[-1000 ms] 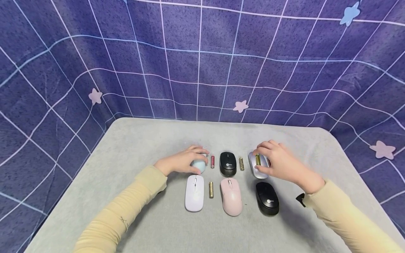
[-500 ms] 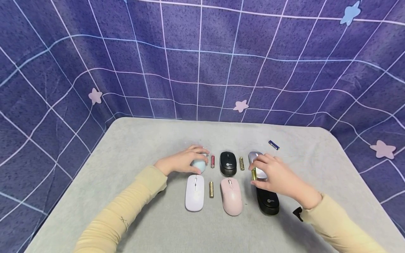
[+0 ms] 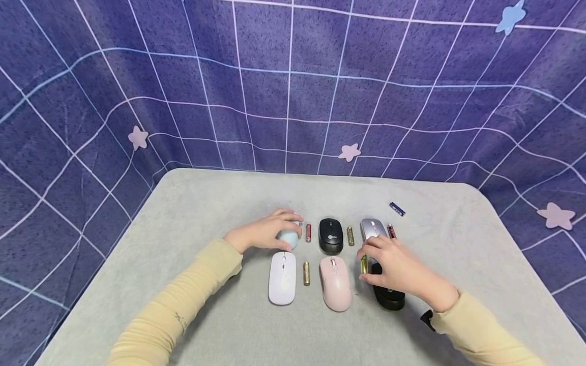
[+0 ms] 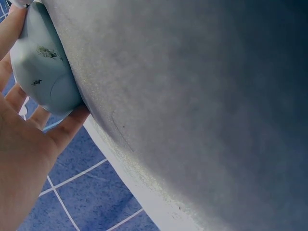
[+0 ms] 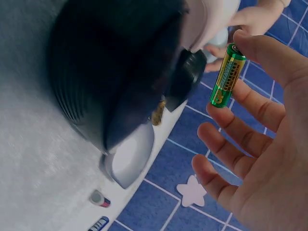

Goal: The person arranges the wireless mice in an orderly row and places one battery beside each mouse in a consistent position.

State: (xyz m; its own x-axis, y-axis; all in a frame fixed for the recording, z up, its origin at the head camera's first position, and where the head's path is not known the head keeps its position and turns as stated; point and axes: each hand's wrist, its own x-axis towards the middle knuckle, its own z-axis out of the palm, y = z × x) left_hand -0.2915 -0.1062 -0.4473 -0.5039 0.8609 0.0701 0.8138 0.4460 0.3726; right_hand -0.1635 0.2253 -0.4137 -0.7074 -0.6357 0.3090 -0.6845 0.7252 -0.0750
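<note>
My left hand (image 3: 262, 232) rests over a light blue mouse (image 3: 287, 239), fingers and thumb curled round its sides; the left wrist view shows dark smudges on that mouse (image 4: 45, 62). My right hand (image 3: 397, 264) pinches a green and gold battery (image 5: 227, 76) end to end between thumb and fingertips. In the head view this battery (image 3: 364, 265) is just left of the front black mouse (image 3: 389, 297), which the hand partly covers. A silver mouse (image 3: 372, 229) lies just beyond the right hand, its near end hidden.
A white mouse (image 3: 282, 278), a pink mouse (image 3: 336, 284) and another black mouse (image 3: 330, 236) lie on the grey table (image 3: 220, 315). Loose batteries lie among them: red (image 3: 309, 233), gold (image 3: 350, 236), gold (image 3: 306, 273), dark red (image 3: 391, 231), blue (image 3: 397, 209). A purple curtain (image 3: 265, 91) hangs behind.
My right hand has carried the battery from above the silver mouse toward the front and slightly left. The blue and dark red batteries have come fully into sight. The left hand has stayed put.
</note>
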